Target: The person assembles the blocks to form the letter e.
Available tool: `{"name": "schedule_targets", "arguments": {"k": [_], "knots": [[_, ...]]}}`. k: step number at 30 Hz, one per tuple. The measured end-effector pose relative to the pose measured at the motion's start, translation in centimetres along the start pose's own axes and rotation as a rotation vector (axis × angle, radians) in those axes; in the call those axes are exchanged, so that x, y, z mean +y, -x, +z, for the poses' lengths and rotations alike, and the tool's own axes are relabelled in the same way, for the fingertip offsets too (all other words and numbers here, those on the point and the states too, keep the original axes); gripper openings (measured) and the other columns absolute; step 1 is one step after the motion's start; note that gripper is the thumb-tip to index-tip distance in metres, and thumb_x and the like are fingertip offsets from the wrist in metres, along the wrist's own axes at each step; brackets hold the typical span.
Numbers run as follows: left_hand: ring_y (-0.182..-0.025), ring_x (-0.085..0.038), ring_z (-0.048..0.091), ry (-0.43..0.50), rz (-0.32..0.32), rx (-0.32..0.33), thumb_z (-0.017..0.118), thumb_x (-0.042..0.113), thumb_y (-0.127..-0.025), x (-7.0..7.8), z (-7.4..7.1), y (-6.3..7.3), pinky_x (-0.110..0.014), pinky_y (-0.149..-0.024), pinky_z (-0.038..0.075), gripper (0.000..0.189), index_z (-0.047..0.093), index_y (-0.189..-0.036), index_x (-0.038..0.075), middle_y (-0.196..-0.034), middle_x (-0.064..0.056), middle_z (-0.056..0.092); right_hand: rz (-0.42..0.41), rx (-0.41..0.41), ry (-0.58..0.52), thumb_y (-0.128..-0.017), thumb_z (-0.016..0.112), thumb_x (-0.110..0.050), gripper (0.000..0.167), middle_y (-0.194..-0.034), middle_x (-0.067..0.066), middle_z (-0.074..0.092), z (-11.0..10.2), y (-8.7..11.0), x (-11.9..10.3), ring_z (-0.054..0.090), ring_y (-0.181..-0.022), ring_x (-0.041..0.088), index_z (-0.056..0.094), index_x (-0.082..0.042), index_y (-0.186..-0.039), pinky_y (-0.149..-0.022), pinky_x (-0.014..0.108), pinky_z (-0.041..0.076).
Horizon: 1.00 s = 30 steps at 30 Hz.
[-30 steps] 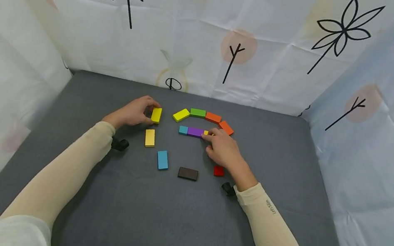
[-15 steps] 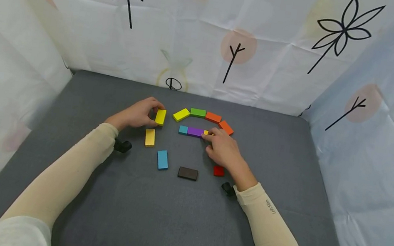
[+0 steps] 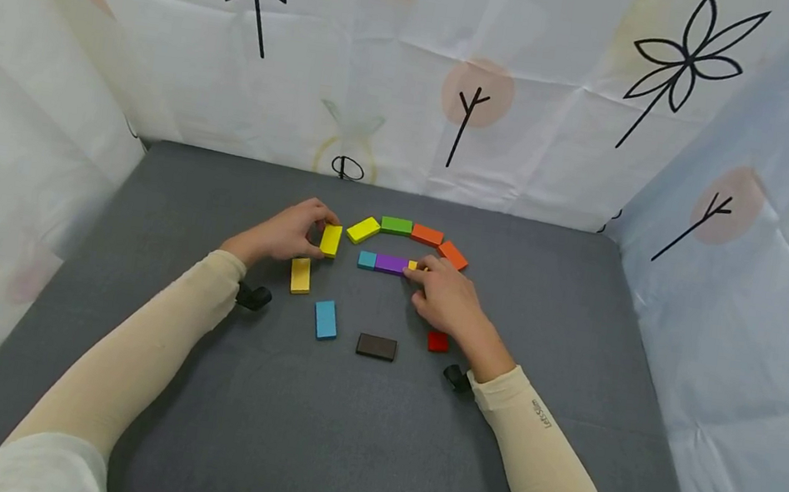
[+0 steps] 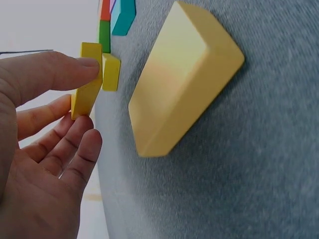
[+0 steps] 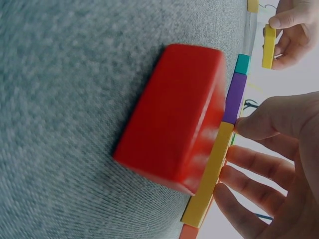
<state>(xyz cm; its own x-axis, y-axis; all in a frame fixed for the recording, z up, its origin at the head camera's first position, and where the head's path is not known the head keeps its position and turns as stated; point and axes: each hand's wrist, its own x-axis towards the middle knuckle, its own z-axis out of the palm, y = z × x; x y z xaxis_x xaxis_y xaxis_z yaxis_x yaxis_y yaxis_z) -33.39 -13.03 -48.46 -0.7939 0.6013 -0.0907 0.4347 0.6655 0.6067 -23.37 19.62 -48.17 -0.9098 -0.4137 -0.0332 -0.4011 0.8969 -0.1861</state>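
My left hand [image 3: 288, 230] pinches a yellow block [image 3: 330, 241] between thumb and fingers, left of the arc of blocks. In the left wrist view this yellow block [image 4: 88, 82] stands on end in the grip. My right hand [image 3: 447, 294] holds an orange-yellow block [image 5: 209, 174] at the right end of a straight row, its thumb at the joint with the purple block [image 3: 390, 265]. A teal block [image 3: 366, 260] touches the purple one on the left. In the head view my right fingers hide most of the orange-yellow block.
Behind the row curve a yellow block [image 3: 363, 230], a green block [image 3: 396, 226] and two orange blocks [image 3: 427, 235]. Nearer lie a pale yellow block [image 3: 300, 276], a blue block [image 3: 326, 320], a dark brown block [image 3: 376, 348] and a red block [image 3: 437, 342]. Printed cloth surrounds the grey table [image 3: 337, 440].
My left hand has moved right and slightly nearer with the yellow block, closing in on the arc's left end. My right hand has stayed in place.
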Motion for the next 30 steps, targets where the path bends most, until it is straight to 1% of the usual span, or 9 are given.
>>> {"name": "schedule_targets", "arguments": {"k": [4, 11, 17, 26, 30], "knots": [[-0.102, -0.033, 0.054, -0.005, 0.004, -0.01, 0.083, 0.004, -0.096, 0.4, 0.3, -0.4, -0.047, -0.089, 0.048, 0.059, 0.059, -0.149, -0.001, -0.143, -0.02, 0.048, 0.006, -0.003, -0.004, -0.104, 0.066, -0.011, 0.044, -0.142, 0.007, 0.062, 0.0, 0.1, 0.0, 0.057, -0.118, 0.024, 0.071, -0.015, -0.147, -0.073, 0.037, 0.053], [-0.102, -0.031, 0.054, 0.0, 0.011, -0.021, 0.082, 0.004, -0.096, 0.8, 1.1, -1.0, -0.047, -0.089, 0.048, 0.059, 0.058, -0.15, -0.001, -0.142, -0.019, 0.049, 0.006, 0.001, 0.001, -0.104, 0.066, -0.012, 0.044, -0.142, 0.007, 0.062, 0.0, 0.0, 0.0, 0.056, -0.118, 0.024, 0.07, -0.015, -0.148, -0.074, 0.038, 0.054], [-0.103, -0.031, 0.054, -0.007, -0.004, -0.027, 0.083, 0.004, -0.096, 1.3, 1.7, -1.4, -0.046, -0.09, 0.049, 0.059, 0.058, -0.149, 0.0, -0.14, -0.018, 0.049, 0.003, 0.005, 0.001, -0.104, 0.067, -0.012, 0.044, -0.142, 0.007, 0.062, -0.1, -0.1, 0.1, 0.056, -0.119, 0.024, 0.07, -0.015, -0.148, -0.076, 0.039, 0.055], [-0.104, -0.032, 0.055, 0.01, -0.025, -0.022, 0.083, 0.001, -0.095, 1.8, 2.4, -1.5, -0.046, -0.092, 0.051, 0.058, 0.059, -0.148, 0.0, -0.14, -0.018, 0.048, 0.005, 0.004, 0.005, -0.104, 0.065, -0.011, 0.044, -0.141, 0.007, 0.062, -0.2, 0.0, 0.0, 0.057, -0.116, 0.024, 0.071, -0.015, -0.147, -0.075, 0.038, 0.054], [-0.105, -0.032, 0.055, 0.006, -0.028, -0.019, 0.082, 0.002, -0.096, 1.8, 2.9, -1.5, -0.047, -0.093, 0.051, 0.058, 0.058, -0.149, 0.0, -0.142, -0.018, 0.046, 0.004, -0.003, -0.001, -0.104, 0.065, -0.011, 0.044, -0.141, 0.008, 0.062, -0.1, 0.1, -0.1, 0.057, -0.115, 0.024, 0.071, -0.015, -0.147, -0.075, 0.039, 0.054]]}}
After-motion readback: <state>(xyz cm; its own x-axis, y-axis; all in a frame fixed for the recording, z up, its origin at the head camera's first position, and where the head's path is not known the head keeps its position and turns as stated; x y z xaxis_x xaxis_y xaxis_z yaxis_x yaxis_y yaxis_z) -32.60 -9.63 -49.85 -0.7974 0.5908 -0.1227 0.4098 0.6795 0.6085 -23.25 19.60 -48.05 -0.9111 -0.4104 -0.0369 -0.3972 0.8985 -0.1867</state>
